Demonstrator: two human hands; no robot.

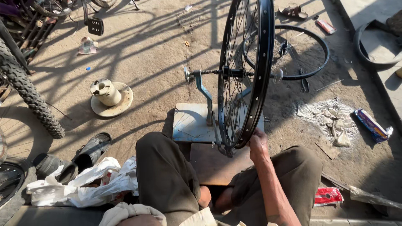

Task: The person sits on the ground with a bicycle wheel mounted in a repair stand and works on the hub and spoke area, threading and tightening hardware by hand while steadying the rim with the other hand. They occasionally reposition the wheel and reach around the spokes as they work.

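The black spoked wheel stood upright, already mounted in the blue truing stand between the person's knees. The right hand had its grip closed on the rim's lower edge; the left hand was out of view. A second wheel lay beyond the stand.

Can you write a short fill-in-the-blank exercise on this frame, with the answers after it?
1. The right hand touches the black ____ of the bicycle wheel.
2. The wheel stands upright in a blue ____ on a metal base.
3. A second wheel lies flat on the ____.
4. The person's left hand is ____ of view.

Answers: rim; stand; ground; out
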